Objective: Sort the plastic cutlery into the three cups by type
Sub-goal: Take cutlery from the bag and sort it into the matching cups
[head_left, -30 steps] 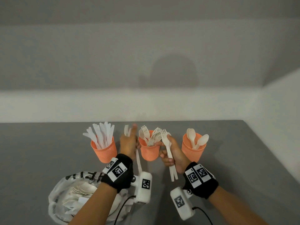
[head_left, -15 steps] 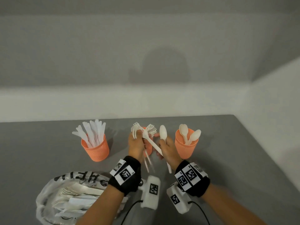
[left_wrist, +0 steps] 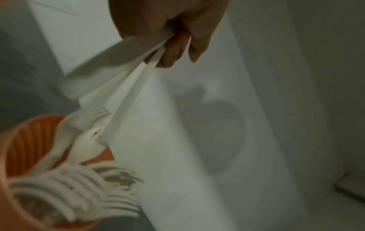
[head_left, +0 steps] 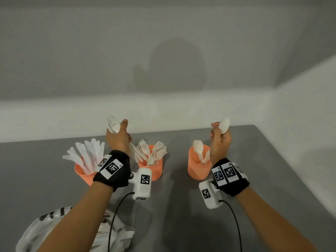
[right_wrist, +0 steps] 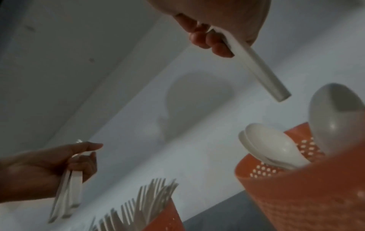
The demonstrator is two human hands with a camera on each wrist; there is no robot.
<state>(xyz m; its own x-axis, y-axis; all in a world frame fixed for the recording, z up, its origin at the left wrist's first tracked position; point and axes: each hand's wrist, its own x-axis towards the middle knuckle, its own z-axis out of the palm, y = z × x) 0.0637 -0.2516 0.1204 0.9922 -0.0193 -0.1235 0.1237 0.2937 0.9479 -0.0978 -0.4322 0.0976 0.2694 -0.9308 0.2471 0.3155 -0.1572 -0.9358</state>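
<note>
Three orange cups stand in a row on the grey table: a knife cup [head_left: 82,174], a fork cup [head_left: 157,170] and a spoon cup [head_left: 197,169]. My left hand [head_left: 118,137] is raised between the knife and fork cups and grips a small bundle of white forks [head_left: 113,124], heads up, with the handles [left_wrist: 118,81] angled down toward the fork cup [left_wrist: 21,140]. My right hand [head_left: 220,138] is above the spoon cup and grips a single white spoon [head_left: 224,125], bowl up. Its handle [right_wrist: 260,67] hangs just over the spoon cup [right_wrist: 300,192].
A crumpled plastic bag [head_left: 45,231] with more white cutlery lies at the near left by my left forearm. A pale wall stands behind the table, and the table's right edge [head_left: 291,175] runs close to the spoon cup. Camera cables hang under both wrists.
My hands were together in front of the fork cup. They have parted: the right hand carried the spoon rightward over the spoon cup, and the left rose with the forks.
</note>
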